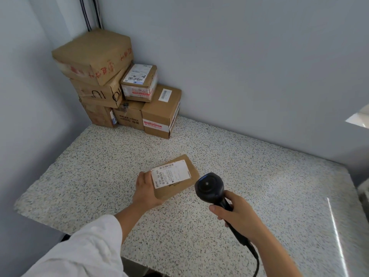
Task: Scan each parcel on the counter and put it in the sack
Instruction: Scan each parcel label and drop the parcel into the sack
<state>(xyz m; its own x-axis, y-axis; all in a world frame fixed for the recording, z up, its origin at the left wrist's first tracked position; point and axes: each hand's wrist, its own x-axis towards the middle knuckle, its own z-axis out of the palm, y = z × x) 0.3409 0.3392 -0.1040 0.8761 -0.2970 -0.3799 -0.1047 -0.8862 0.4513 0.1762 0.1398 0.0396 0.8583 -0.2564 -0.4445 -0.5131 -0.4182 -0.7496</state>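
A small brown cardboard parcel (175,177) with a white shipping label on top lies in the middle of the speckled counter (259,176). My left hand (146,189) grips its near left end, fingers curled under the edge. My right hand (236,212) holds a black handheld barcode scanner (210,186) by the handle, its round head just right of the parcel and a cable trailing down toward me. No sack is in view.
Several cardboard boxes (123,84) are stacked in the far left corner against the grey walls. The counter's left edge (22,204) and near edge drop off beside my left sleeve. A bright opening (357,117) shows at the far right.
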